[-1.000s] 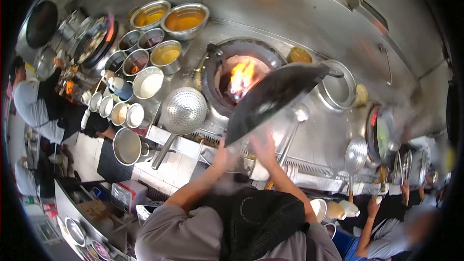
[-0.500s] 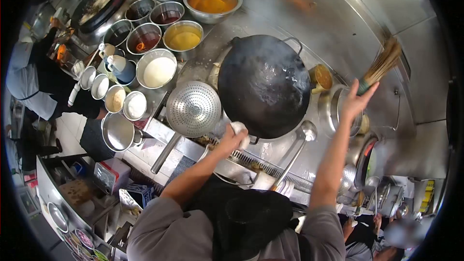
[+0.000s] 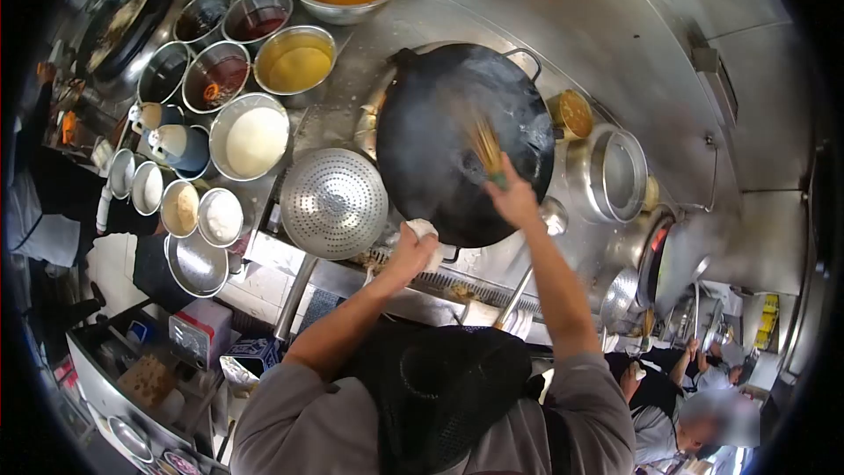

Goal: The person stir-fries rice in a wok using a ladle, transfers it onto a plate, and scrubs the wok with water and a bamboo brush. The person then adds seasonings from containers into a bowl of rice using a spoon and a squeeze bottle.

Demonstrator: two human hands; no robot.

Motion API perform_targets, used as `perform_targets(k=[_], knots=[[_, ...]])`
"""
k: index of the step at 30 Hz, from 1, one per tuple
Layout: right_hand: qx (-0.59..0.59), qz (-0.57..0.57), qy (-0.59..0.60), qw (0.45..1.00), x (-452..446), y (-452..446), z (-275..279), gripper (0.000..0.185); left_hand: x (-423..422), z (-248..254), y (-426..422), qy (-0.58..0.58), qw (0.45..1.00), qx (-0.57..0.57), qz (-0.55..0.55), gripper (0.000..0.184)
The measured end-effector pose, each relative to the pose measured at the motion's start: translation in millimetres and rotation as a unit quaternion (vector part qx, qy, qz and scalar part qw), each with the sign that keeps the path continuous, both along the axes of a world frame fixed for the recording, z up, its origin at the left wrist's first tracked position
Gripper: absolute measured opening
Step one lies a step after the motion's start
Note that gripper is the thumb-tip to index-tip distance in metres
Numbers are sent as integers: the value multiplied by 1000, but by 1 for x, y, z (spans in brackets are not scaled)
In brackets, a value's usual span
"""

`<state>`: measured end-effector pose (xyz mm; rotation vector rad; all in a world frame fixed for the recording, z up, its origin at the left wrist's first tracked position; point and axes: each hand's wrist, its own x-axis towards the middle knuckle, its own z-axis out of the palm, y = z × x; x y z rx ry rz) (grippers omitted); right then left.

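A large black wok sits on the steel range, with steam over it and wet, shiny patches inside. My right hand is closed around the green-bound grip of a bamboo wok brush, whose bristles are inside the wok and partly blurred. At the wok's near rim, my left hand is closed on a folded white cloth. Left of the wok lies a perforated strainer with a long handle. A ladle rests to the right of the wok, its handle pointing toward me.
Metal bowls of sauces and oil, including a yellow one and a white one, stand at the left. A steel pot and a container of brown paste sit right of the wok. Co-workers are at lower right, another person at left.
My right hand has brought the brush from the right, above the steel pot, down into the wok. My left hand still holds the cloth at the rim. The camera view has shifted.
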<state>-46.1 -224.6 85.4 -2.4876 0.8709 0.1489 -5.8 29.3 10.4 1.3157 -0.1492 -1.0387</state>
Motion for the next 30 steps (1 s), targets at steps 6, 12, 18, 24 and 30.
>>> perform_targets(k=[6,12,18,24,30], knots=[[175,201,203,942,-22,-59,38,73,5,3,6,-4,1000,2,2,39],[-352,-220,-390,822,32,-50,7,69,-6,4,2,56,995,-43,75,26],[335,3,64,940,33,40,21,72,-3,4,4,74,991,-72,89,35],[-256,-40,-41,965,7,-89,16,63,-7,8,5,84,990,-93,73,33],[437,53,100,892,15,54,53,75,-10,5,3,123,981,-108,105,28]])
